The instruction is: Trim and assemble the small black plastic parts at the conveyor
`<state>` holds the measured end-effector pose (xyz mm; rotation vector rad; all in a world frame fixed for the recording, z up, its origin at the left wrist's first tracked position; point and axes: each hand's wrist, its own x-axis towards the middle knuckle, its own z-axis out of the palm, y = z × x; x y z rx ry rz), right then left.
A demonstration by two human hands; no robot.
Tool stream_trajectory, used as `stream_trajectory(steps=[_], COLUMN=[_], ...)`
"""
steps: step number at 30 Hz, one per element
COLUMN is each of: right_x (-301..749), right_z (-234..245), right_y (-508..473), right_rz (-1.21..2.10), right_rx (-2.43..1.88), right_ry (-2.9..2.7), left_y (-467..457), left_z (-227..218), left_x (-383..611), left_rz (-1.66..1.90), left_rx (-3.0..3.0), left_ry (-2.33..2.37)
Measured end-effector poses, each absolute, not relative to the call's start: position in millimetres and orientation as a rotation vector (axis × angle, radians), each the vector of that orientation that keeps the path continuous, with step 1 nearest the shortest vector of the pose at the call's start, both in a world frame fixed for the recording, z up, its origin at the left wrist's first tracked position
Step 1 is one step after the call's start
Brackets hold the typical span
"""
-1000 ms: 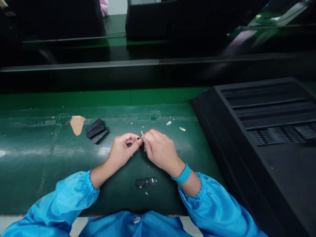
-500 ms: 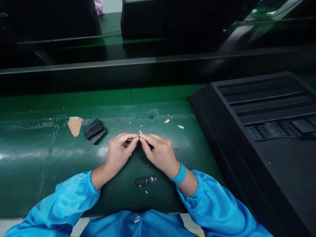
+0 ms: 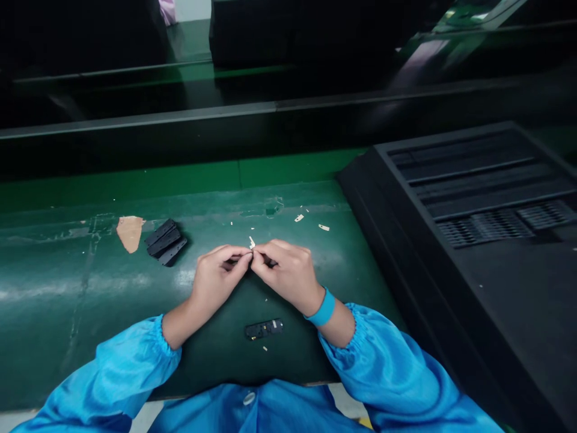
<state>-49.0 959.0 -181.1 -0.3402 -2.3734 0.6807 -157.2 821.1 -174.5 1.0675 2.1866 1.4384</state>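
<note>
head view: your left hand [image 3: 215,278] and right hand [image 3: 286,273] meet fingertip to fingertip over the green mat [image 3: 67,288], both pinched narrow on one tiny pale scrap [image 3: 252,243] that sticks up just above where the fingertips touch. it is too small to tell what it is, or which hand has the firmer hold. a dark bit shows between your right fingers [image 3: 270,262], too hidden to name. your right wrist wears a blue wrist strap [image 3: 321,310], and both forearms come out of bright blue sleeves [image 3: 130,367].

just near your wrists, between your arms, a small black part [image 3: 264,328] lies flat on the mat, apart from both hands. to your left, well apart from the left hand, a short stack of black parts [image 3: 164,241] sits fanned, and just beside it on the far side is a tan patch [image 3: 128,232] on the mat. a few pale bits [image 3: 323,227] lie scattered on the mat beyond your hands. on your right a large black tray [image 3: 496,198] with ribbed slots rises from the mat's edge.
</note>
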Motion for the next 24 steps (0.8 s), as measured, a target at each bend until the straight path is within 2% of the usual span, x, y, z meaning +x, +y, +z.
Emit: stream_trajectory(steps=[5, 9, 15, 24], right_x=[-53.2, -49.8, -44.4, -46.2], right_z=[-179.6, -179.1, -180.9, -180.7], right_y=[968.1, 964.6, 953.0, 956.4], right_rz=[0.856, 0.817, 0.750, 0.523], right_rx=[-0.448, -0.402, -0.277, -0.295], right_ry=[-2.304, -2.332, -2.435, -2.493], left_y=[824.9, 825.2, 821.5, 817.6], left_z=[-172.6, -173.0, -174.8, -180.2], left_x=[-158.9, -160.1, -159.5, -161.0], left_rz=[1.525, 1.541, 1.470, 1.292], left_rx=[0.633, 0.603, 1.074, 1.609], left_ry=[1.922, 1.949, 2.289, 2.376])
